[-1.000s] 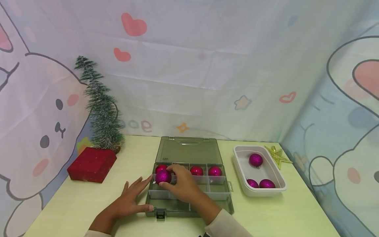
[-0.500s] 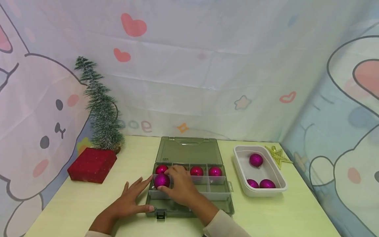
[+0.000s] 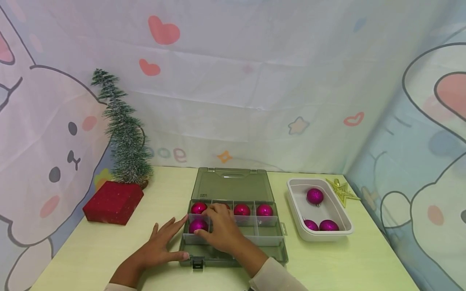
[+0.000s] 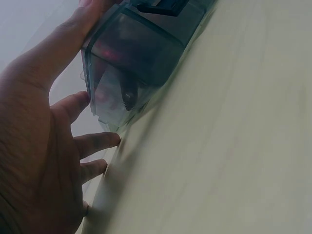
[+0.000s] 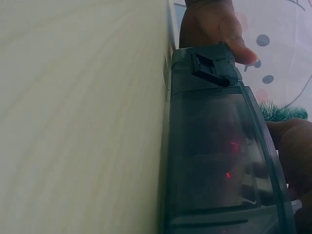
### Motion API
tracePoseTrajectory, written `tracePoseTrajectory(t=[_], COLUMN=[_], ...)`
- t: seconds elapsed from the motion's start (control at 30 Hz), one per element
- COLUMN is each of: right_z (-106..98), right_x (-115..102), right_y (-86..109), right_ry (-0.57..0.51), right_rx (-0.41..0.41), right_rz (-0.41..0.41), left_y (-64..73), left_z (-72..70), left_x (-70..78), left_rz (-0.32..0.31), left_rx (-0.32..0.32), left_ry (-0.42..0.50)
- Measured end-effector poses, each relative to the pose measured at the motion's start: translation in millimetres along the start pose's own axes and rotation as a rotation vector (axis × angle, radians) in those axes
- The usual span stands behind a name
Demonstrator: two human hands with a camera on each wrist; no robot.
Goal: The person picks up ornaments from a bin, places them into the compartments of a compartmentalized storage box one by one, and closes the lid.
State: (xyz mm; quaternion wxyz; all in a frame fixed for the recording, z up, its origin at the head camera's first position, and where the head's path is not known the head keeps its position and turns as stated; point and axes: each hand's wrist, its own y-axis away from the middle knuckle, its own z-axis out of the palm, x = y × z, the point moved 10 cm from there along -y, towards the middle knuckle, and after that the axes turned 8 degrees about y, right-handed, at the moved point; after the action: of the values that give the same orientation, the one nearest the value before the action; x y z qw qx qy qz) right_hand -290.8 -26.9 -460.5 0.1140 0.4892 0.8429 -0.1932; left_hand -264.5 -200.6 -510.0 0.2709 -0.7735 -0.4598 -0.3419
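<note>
A purple ball sits in a divided box, middle row, leftmost compartment, the right hand at it (gripping or not, I cannot tell); the left hand, fingers apart, touches the box's edge.

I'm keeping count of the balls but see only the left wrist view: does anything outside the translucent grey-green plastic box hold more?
Observer: Yes, a white rectangular plastic tub, right of the box, shows three glittery purple balls.
Operator: Any purple in the box?
Observer: One glittery purple ball, by the right hand, sits in the middle row's leftmost compartment.
Operator: Anything beside the tub?
Observer: A gold star-shaped ornament lies by its far right corner.
</note>
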Motion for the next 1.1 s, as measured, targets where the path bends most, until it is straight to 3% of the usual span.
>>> tracePoseTrajectory(t=[0.33,0.57,1.1], right_z=[-10,-34,-75], right_x=[4,15,63], right_y=[1.9,8.4,25.5], right_ry=[-0.023,-0.094,-0.170], right_rx=[0.051,0.124,0.210], right_rz=[-0.025,-0.046,0.042], left_y=[0.9,0.9,0.1], left_z=[-0.4,-1.2,-0.3], left_x=[-2.3,-0.6,-0.8], left_rz=[-0.004,0.010,0.007], left_rx=[-0.007,0.004,-0.009], left_ry=[0.003,-0.004,0.013])
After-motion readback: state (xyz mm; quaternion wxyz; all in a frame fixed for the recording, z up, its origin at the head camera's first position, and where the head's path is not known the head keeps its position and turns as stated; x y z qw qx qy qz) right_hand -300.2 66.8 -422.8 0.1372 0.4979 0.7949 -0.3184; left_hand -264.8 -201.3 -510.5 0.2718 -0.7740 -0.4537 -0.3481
